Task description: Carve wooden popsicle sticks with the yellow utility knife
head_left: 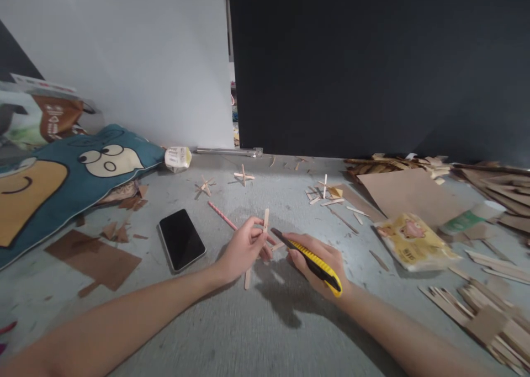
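Near the middle of the table, my left hand pinches a short wooden craft stick that stands upright between thumb and fingers. My right hand is wrapped around a yellow and black utility knife, its dark blade pointing left toward the stick. Blade tip and stick look close; I cannot tell whether they touch. Under the left hand lie more stick pieces, one of them poking out toward me. A pink striped straw runs out from behind the left fingers to the upper left.
A phone and brown cardboard scraps lie left, beside a blue cartoon cushion. Small stick crosses stand farther back. At right are a yellow packet, a paper cup and piled sticks.
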The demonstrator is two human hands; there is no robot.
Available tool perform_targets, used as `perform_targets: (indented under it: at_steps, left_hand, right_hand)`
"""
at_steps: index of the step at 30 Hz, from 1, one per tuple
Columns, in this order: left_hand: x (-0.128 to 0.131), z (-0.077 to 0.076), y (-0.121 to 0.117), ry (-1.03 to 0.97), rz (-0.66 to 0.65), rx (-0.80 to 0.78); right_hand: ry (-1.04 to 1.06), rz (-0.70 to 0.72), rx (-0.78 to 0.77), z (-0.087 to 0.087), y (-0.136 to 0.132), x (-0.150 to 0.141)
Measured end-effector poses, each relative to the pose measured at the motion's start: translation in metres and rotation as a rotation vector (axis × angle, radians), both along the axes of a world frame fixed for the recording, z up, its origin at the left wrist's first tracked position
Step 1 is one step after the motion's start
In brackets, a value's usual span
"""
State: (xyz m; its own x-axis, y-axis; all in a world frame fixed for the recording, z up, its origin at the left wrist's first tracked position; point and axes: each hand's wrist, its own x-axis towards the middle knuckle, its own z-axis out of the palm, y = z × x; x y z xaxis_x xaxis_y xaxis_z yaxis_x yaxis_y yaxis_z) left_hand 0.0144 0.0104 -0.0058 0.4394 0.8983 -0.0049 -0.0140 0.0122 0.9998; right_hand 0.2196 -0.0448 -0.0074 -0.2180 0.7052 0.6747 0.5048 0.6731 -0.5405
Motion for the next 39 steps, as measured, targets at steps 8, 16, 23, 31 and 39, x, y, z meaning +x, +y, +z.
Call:
perform_targets:
  at_steps: [8, 16, 23, 31, 39]
  left_hand:
    - [-0.0004, -0.0005, -0.0003, 0.025, 0.004, 0.009]
    - [0.0, 0.0026, -0.0023, 0.059, 0.006, -0.005]
    - [0.0002, 0.0034, -0.0036, 0.066, -0.011, 0.0]
    - [0.0001, 0.0007, -0.003, 0.075, -0.022, 0.023]
    - [0.0003, -0.0037, -0.0026, 0.073, -0.043, 0.068]
  right_hand:
    - [0.039, -0.009, -0.014, -0.0041, 0.0026, -0.0055]
    - [0.063, -0.027, -0.077, -0.0061, 0.0018, -0.007]
    - [0.06, -0.029, -0.09, -0.0064, 0.0017, -0.0068]
    - [0.048, -0.036, -0.081, -0.0058, 0.0006, -0.0075]
    - [0.021, 0.014, -0.024, -0.0024, 0.0034, -0.0082]
